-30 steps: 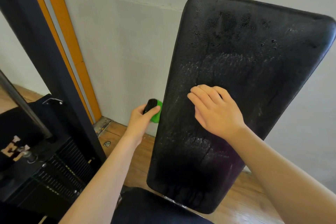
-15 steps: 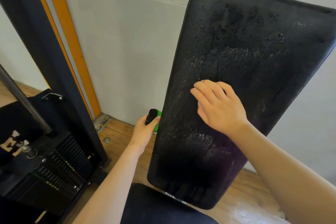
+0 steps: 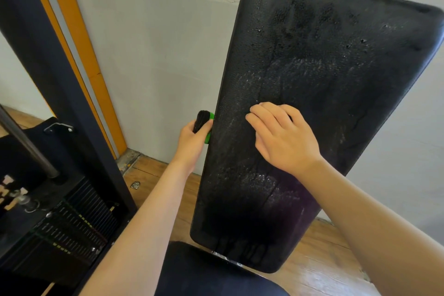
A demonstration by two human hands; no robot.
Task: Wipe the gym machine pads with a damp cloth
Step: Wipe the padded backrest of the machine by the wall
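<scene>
Although the right hand (image 3: 283, 137) is pressed, fingers bent, on the tall black wet vinyl back pad (image 3: 324, 67) as if wiping, a cloth beneath cannot be confirmed. A black-and-green object (image 3: 203, 120) is gripped by the left hand (image 3: 192, 142) beside the pad's left edge, presumably held ready.

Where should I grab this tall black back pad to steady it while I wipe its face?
Probably take the back pad by its left long edge at mid-height, coming from the left, thumb on the face and fingers wrapped behind. It is a flat, tilted slab with that edge standing free of the wall, and the left hand, gripping a black-and-green item, is right beside it.
</scene>
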